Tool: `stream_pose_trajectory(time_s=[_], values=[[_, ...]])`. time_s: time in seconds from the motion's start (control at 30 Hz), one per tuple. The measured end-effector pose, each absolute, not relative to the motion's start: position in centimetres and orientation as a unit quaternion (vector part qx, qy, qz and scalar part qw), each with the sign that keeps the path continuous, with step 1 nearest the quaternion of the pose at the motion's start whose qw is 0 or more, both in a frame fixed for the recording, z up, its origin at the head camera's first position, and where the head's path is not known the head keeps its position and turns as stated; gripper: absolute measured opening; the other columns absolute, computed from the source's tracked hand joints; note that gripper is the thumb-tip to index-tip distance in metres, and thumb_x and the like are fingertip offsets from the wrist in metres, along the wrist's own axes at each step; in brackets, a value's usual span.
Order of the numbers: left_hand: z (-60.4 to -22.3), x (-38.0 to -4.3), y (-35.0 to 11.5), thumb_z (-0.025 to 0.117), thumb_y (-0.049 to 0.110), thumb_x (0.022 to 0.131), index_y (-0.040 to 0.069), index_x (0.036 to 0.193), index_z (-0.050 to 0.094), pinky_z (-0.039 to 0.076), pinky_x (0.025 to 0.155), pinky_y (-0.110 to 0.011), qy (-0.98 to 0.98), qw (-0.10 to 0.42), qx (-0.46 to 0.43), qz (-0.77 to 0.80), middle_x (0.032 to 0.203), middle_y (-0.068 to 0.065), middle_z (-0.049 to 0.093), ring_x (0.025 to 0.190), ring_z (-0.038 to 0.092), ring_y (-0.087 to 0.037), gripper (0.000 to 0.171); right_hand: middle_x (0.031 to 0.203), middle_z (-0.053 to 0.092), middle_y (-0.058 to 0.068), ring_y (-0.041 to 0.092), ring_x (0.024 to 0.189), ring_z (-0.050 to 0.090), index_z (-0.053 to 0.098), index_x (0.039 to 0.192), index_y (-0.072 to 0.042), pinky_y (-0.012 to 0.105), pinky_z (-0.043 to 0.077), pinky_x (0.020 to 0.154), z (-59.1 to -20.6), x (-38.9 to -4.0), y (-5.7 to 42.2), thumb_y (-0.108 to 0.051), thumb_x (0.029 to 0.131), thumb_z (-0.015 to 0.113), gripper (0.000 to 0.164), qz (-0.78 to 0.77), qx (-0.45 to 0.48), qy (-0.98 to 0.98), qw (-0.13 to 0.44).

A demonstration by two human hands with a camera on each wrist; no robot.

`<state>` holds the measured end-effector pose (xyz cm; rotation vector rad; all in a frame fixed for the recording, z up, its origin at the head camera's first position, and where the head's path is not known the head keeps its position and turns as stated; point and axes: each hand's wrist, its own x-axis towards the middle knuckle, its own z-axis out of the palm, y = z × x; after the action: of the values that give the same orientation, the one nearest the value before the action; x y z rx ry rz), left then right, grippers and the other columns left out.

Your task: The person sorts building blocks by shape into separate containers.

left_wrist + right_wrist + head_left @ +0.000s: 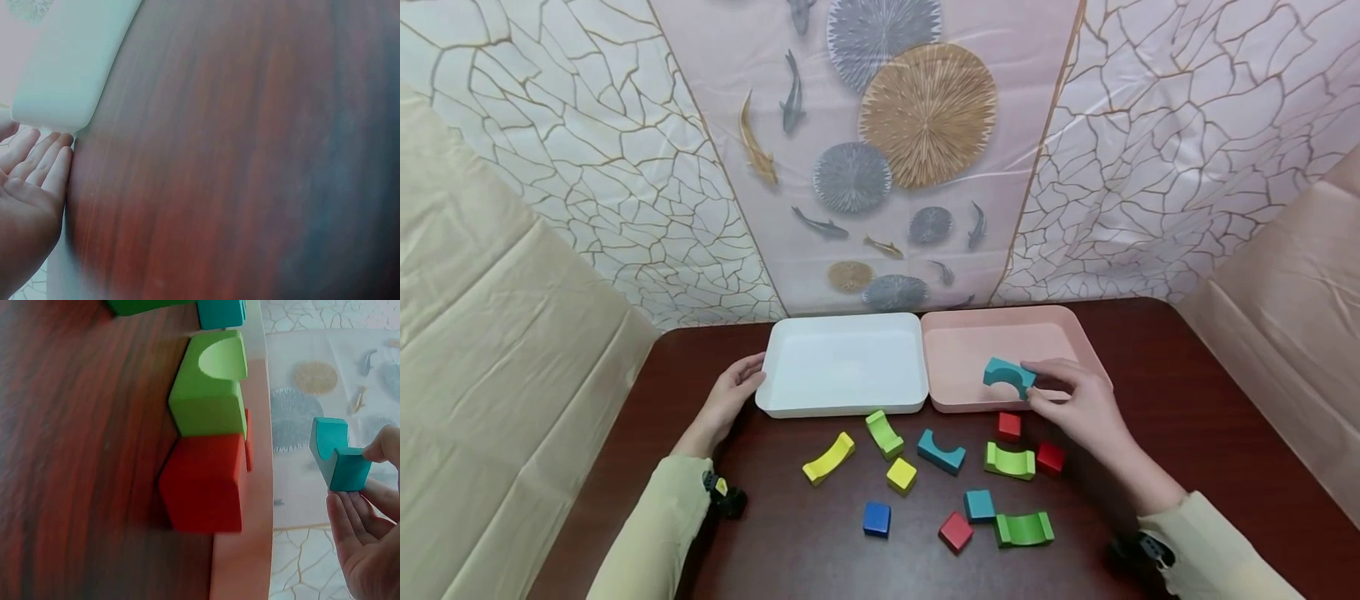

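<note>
My right hand (pixel 1078 400) pinches a teal arch block (pixel 1009 375) between thumb and fingers, above the front part of the pink tray (pixel 1088 337). In the right wrist view, the same teal block (pixel 351 470) is held by one end, clear of the tray. At the left side of the white tray (pixel 842 367), my left hand (pixel 728 400) rests with its fingertips against the outer wall. The left wrist view shows that hand (pixel 34 187) with fairly straight fingers by the tray's corner (pixel 53 112).
On the dark table in front of the trays lie several blocks: yellow (pixel 829 458), light green (pixel 884 435) and teal (pixel 942 452) arches, a green arch (pixel 1024 529), and blue (pixel 877 518), yellow (pixel 902 476), teal (pixel 979 506) and red (pixel 956 532) cubes. Patterned cloth (pixel 887 208) hangs behind.
</note>
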<state>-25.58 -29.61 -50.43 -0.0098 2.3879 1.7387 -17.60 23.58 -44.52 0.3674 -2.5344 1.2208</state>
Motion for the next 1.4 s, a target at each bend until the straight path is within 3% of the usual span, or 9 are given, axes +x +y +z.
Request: stream_pose_trajectory(time_s=[0.17,0.37,0.47,0.57,0.67,0.8,1.17,1.4], values=[[-50.3,-25.7,-29.4,0.048,0.021,0.115,0.001,0.166,0.03,0.04,0.118,-0.029,0.806,0.092,-0.004,0.585,0.169,-0.024,0.037,0.156,0.037,-0.036,0.057,0.12,0.075,0.017,0.001,0.099,0.066,0.077,0.128,-0.005,0.002,0.049,0.083,-44.8,-18.6,22.4,-0.003,0.091,0.08,0.037,0.428,0.134,-0.882,0.149],[-50.0,-25.6,-29.4,0.049,0.02,0.115,0.0,0.165,0.031,0.042,0.102,-0.011,0.801,0.093,-0.004,0.591,0.169,-0.024,0.037,0.156,0.038,-0.036,0.057,0.122,0.076,0.016,0.029,0.102,0.073,0.077,0.128,-0.006,0.003,0.05,0.084,-44.6,-19.5,21.0,-0.003,0.092,0.079,0.036,0.439,0.134,-0.877,0.144],[-49.9,-25.6,-29.4,0.049,0.02,0.115,0.0,0.166,0.03,0.042,0.097,-0.007,0.801,0.094,-0.003,0.592,0.169,-0.025,0.036,0.156,0.038,-0.036,0.058,0.123,0.076,0.016,0.035,0.104,0.073,0.077,0.129,-0.006,0.004,0.05,0.085,-44.5,-20.0,20.4,-0.004,0.093,0.078,0.036,0.445,0.134,-0.874,0.14],[-49.8,-25.5,-29.4,0.049,0.02,0.115,0.0,0.166,0.03,0.042,0.097,-0.007,0.801,0.093,-0.002,0.591,0.169,-0.025,0.036,0.156,0.038,-0.036,0.057,0.123,0.076,0.016,0.036,0.105,0.073,0.077,0.129,-0.006,0.009,0.053,0.087,-44.4,-20.4,19.7,-0.004,0.093,0.077,0.036,0.45,0.134,-0.873,0.135],[-49.9,-25.5,-29.4,0.048,0.019,0.115,0.0,0.165,0.031,0.042,0.095,-0.005,0.8,0.091,-0.001,0.593,0.169,-0.025,0.037,0.156,0.038,-0.036,0.057,0.124,0.076,0.016,0.035,0.106,0.074,0.076,0.129,-0.006,0.027,0.062,0.091,-44.4,-21.0,19.1,-0.003,0.093,0.077,0.037,0.454,0.133,-0.871,0.13],[-49.9,-25.4,-29.5,0.048,0.018,0.115,-0.001,0.165,0.031,0.042,0.092,-0.003,0.797,0.088,0.0,0.598,0.169,-0.026,0.037,0.156,0.038,-0.037,0.056,0.124,0.075,0.016,0.036,0.106,0.075,0.077,0.128,-0.004,0.05,0.062,0.094,-44.4,-21.6,18.1,-0.002,0.091,0.077,0.036,0.46,0.139,-0.868,0.128],[-50.1,-25.5,-29.5,0.049,0.02,0.115,0.001,0.166,0.03,0.042,0.096,-0.006,0.796,0.092,0.0,0.598,0.17,-0.024,0.036,0.157,0.036,-0.035,0.057,0.126,0.075,0.021,0.039,0.108,0.075,0.077,0.126,0.0,0.055,0.061,0.096,-44.5,-22.9,15.2,-0.001,0.091,0.077,0.035,0.477,0.16,-0.858,0.108],[-50.1,-25.5,-29.4,0.049,0.019,0.115,0.0,0.165,0.031,0.042,0.096,-0.006,0.796,0.09,-0.003,0.598,0.169,-0.024,0.037,0.156,0.037,-0.036,0.057,0.129,0.076,0.019,0.036,0.113,0.075,0.077,0.126,-0.002,0.048,0.062,0.096,-43.7,-23.6,13.4,-0.002,0.09,0.079,0.036,0.48,0.166,-0.857,0.088]])
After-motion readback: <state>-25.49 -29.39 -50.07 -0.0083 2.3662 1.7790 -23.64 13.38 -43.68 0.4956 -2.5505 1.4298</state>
